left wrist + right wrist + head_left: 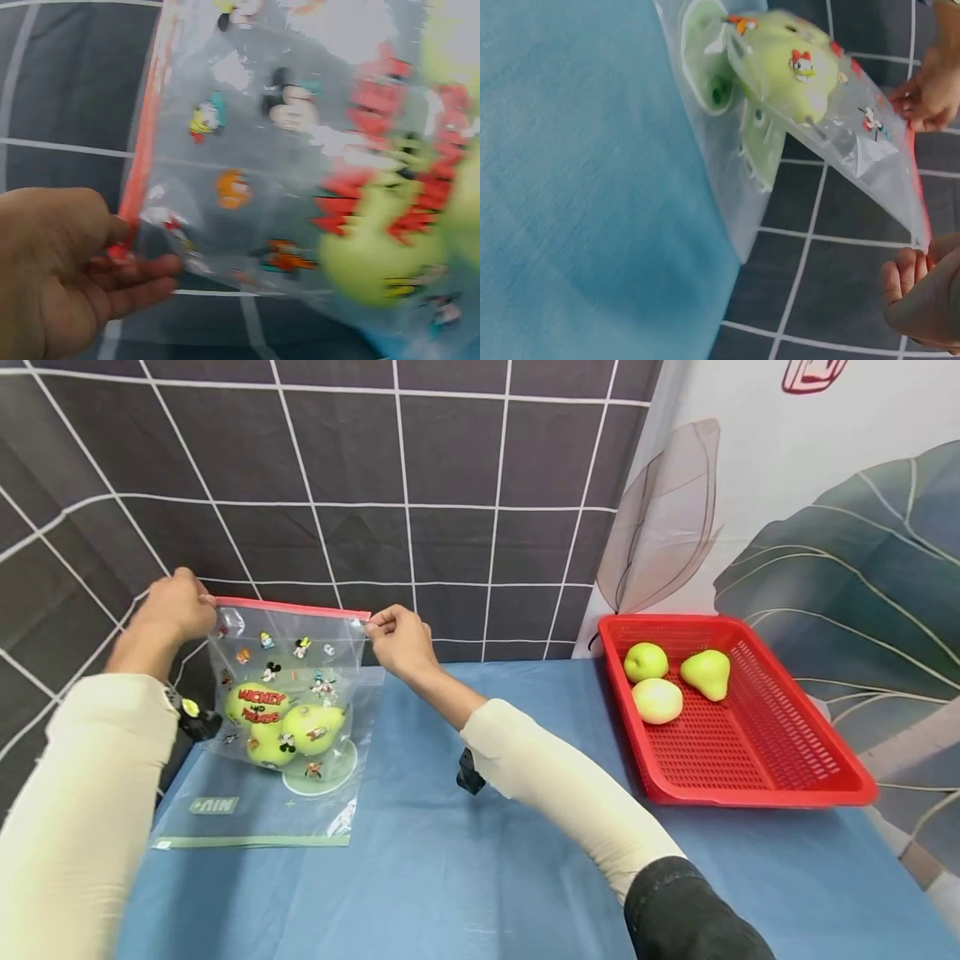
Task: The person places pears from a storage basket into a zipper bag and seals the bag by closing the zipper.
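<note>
A clear zip bag [288, 647] printed with cartoon figures and red lettering hangs upright by its red zip edge [292, 607]. At the bag's top left corner my left hand [172, 608] pinches the red strip, its other fingers loosely bent in the left wrist view. The opposite corner is between the thumb and fingers of my right hand [402, 642]. Several green fruits [313, 728] rest in the bottom of the bag; one [382, 255] looks like a pear. Beneath the bag, another clear zip bag [255, 818] with a green strip lies flat on the table.
A red plastic basket [757, 797] stands at the right of the blue-covered table [480, 860]. Inside it are a green apple [645, 662], a pear [707, 675] and a pale yellow-green fruit [657, 701]. A dark gridded cloth [450, 460] rises behind the table.
</note>
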A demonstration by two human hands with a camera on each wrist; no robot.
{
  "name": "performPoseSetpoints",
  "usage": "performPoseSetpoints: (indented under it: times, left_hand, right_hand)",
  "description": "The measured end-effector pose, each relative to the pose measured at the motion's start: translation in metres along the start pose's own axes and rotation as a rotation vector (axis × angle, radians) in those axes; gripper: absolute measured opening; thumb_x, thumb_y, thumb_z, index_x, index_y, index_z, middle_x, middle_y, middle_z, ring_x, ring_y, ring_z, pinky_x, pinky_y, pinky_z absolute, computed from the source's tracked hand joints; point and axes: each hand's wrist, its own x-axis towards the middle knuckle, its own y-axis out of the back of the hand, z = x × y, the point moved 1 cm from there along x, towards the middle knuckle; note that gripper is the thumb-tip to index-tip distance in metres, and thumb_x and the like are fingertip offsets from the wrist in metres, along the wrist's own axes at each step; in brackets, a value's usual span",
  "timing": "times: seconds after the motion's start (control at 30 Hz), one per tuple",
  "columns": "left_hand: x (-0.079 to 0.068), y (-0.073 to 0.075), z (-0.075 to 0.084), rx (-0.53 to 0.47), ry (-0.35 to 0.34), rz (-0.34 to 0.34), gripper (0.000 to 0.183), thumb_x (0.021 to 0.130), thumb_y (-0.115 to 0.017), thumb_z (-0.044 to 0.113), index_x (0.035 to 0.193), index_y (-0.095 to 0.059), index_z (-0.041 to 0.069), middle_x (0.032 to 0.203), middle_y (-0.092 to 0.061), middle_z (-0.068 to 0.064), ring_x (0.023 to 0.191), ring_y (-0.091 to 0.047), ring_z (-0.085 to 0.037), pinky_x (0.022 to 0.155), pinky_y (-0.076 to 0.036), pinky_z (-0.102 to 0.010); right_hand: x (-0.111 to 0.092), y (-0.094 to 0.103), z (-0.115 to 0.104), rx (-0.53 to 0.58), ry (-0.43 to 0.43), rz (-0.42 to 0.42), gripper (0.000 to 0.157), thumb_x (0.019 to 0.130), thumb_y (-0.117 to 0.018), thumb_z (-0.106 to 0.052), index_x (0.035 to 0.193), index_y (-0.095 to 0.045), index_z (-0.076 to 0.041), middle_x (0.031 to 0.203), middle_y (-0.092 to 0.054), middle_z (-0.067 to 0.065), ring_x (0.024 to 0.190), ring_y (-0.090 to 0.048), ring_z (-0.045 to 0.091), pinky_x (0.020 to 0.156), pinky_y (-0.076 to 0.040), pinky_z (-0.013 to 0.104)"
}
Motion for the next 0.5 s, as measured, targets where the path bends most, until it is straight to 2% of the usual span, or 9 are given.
performPoseSetpoints:
  times: [0.03, 0.1, 0.2, 0.27, 0.33, 0.43, 0.47, 0.5]
  left_hand:
    - [0.000, -0.011, -0.002, -0.039, 0.011, 0.008, 0.046, 0.104, -0.038, 0.021, 0.131, -0.042, -0.015, 0.135, -0.044, -0.049, 0.129, -0.048, -0.068, 0.107, -0.045, -0.080]
    - [0.004, -0.033, -0.010, -0.093, 0.020, 0.013, 0.058, 0.107, -0.037, 0.027, 0.145, -0.032, -0.018, 0.144, -0.038, -0.051, 0.138, -0.042, -0.069, 0.117, -0.040, -0.079]
    - [0.004, -0.054, -0.012, -0.179, 0.062, -0.021, 0.080, 0.110, -0.048, 0.032, 0.163, -0.013, -0.016, 0.161, -0.024, -0.053, 0.151, -0.034, -0.070, 0.128, -0.032, -0.077]
    - [0.000, -0.061, -0.010, -0.203, 0.115, -0.064, 0.095, 0.110, -0.053, 0.039, 0.169, 0.001, -0.013, 0.170, -0.013, -0.053, 0.159, -0.027, -0.069, 0.133, -0.026, -0.075]
    - [-0.008, -0.063, -0.007, -0.204, 0.167, -0.119, 0.105, 0.112, -0.050, 0.047, 0.170, 0.013, -0.013, 0.173, -0.006, -0.053, 0.163, -0.021, -0.070, 0.135, -0.022, -0.075]
    - [-0.018, -0.065, -0.008, -0.131, 0.227, -0.219, 0.114, 0.111, -0.037, 0.064, 0.166, 0.015, -0.022, 0.170, -0.008, -0.057, 0.161, -0.022, -0.072, 0.134, -0.025, -0.076]
    - [-0.021, -0.065, -0.010, -0.107, 0.238, -0.266, 0.118, 0.110, -0.031, 0.071, 0.165, 0.014, -0.024, 0.169, -0.009, -0.058, 0.160, -0.023, -0.073, 0.134, -0.026, -0.077]
    - [-0.024, -0.066, -0.012, -0.083, 0.246, -0.302, 0.122, 0.108, -0.025, 0.077, 0.164, 0.009, -0.027, 0.167, -0.012, -0.058, 0.158, -0.025, -0.073, 0.132, -0.029, -0.077]
  right_hand:
    - [0.001, 0.000, 0.004, -0.011, -0.009, 0.001, 0.011, 0.111, -0.071, -0.019, 0.110, -0.078, -0.010, 0.096, -0.080, 0.003, 0.081, -0.068, 0.009, 0.073, -0.048, 0.020]
    - [0.002, 0.000, 0.012, -0.030, -0.021, -0.009, 0.011, 0.110, -0.071, -0.018, 0.110, -0.079, -0.010, 0.095, -0.080, 0.003, 0.081, -0.068, 0.010, 0.075, -0.049, 0.020]
    - [0.002, 0.001, 0.024, -0.040, -0.048, -0.035, 0.012, 0.109, -0.072, -0.020, 0.111, -0.080, -0.011, 0.096, -0.081, 0.003, 0.084, -0.071, 0.014, 0.082, -0.055, 0.025]
    - [0.008, 0.002, 0.037, -0.047, -0.073, -0.072, 0.012, 0.108, -0.074, -0.024, 0.110, -0.080, -0.014, 0.097, -0.081, 0.001, 0.089, -0.073, 0.015, 0.088, -0.058, 0.029]
    - [0.025, -0.010, 0.069, -0.063, -0.074, -0.083, 0.012, 0.106, -0.077, -0.031, 0.104, -0.080, -0.019, 0.093, -0.081, -0.005, 0.088, -0.072, 0.012, 0.086, -0.058, 0.029]
    - [0.040, -0.023, 0.101, -0.106, -0.100, -0.162, 0.010, 0.103, -0.078, -0.034, 0.100, -0.080, -0.025, 0.094, -0.082, -0.010, 0.088, -0.072, 0.009, 0.084, -0.058, 0.029]
    - [0.043, -0.030, 0.114, -0.115, -0.092, -0.176, 0.014, 0.102, -0.080, -0.040, 0.099, -0.080, -0.027, 0.093, -0.081, -0.012, 0.086, -0.070, 0.008, 0.081, -0.057, 0.028]
    - [0.043, -0.034, 0.120, -0.138, -0.087, -0.198, 0.017, 0.101, -0.079, -0.040, 0.091, -0.078, -0.026, 0.089, -0.080, -0.012, 0.079, -0.068, 0.008, 0.076, -0.056, 0.028]
